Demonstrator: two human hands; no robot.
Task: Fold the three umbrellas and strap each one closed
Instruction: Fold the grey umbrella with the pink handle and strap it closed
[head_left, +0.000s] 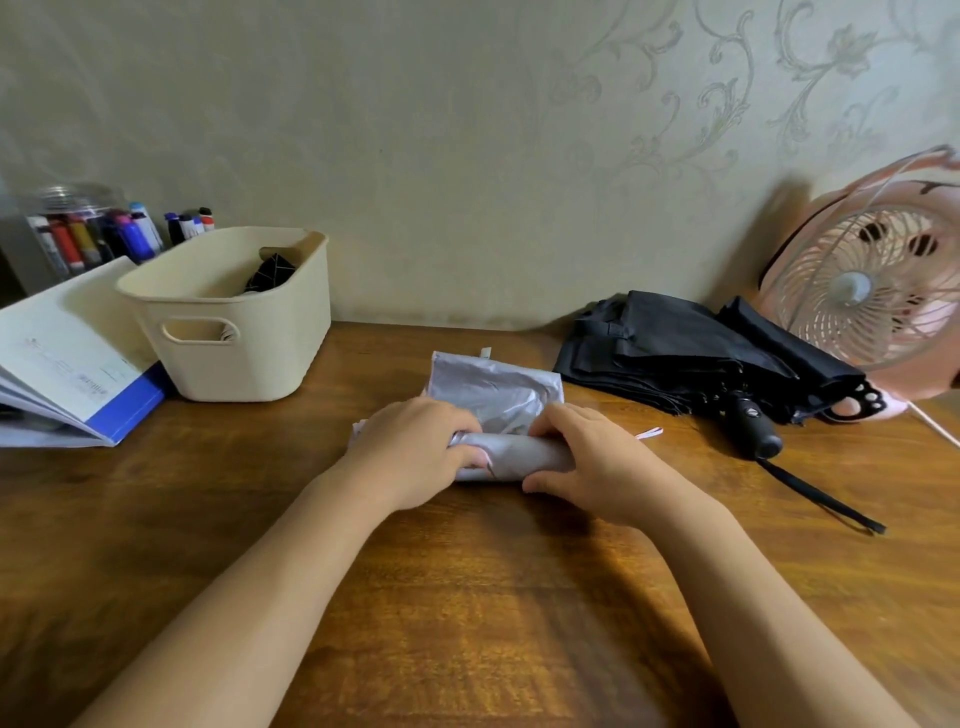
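Pale silver fabric umbrella (498, 400), half rolled, was gripped by left hand (415, 447) and right hand (587, 462) on the wooden counter (467, 597); the loose black fabric umbrella (675, 348) was judged undone.

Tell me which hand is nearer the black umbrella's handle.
Right. The right hand grips the silver umbrella, with the black umbrella's handle lying apart to its right; the left hand grips the same umbrella's other end, farther left.
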